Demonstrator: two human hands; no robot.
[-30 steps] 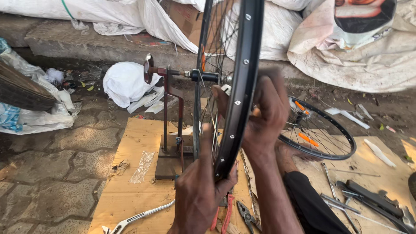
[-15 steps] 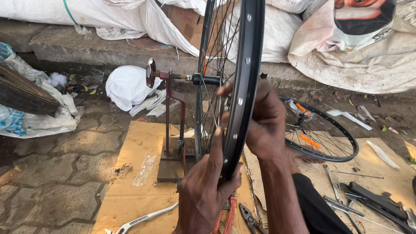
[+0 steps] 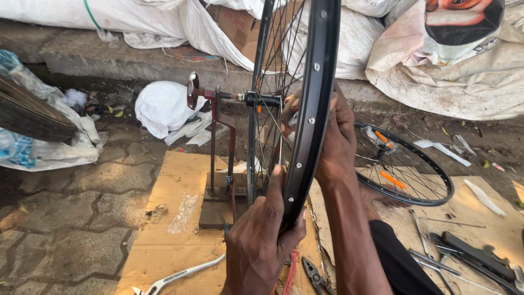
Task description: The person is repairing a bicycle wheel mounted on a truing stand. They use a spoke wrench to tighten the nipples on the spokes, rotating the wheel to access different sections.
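A black bicycle wheel rim (image 3: 314, 93) with thin spokes stands upright, its hub (image 3: 262, 100) mounted on a rusty red truing stand (image 3: 218, 164). My left hand (image 3: 262, 240) grips the lower part of the rim, thumb stretched up along the spokes. My right hand (image 3: 333, 136) reaches around the rim's right side, its fingers among the spokes near the hub; what they pinch is hidden by the rim.
The stand rests on a cardboard sheet (image 3: 164, 240) over paving stones. A second black wheel (image 3: 406, 172) lies flat at right. Pliers (image 3: 314, 276), a silver wrench (image 3: 174, 278) and loose spokes and tools (image 3: 464, 257) lie nearby. White sacks (image 3: 164, 109) line the kerb.
The view has shifted a little. My right hand has moved up the rim toward the hub, and my left hand stays clasped on the rim's lower part.
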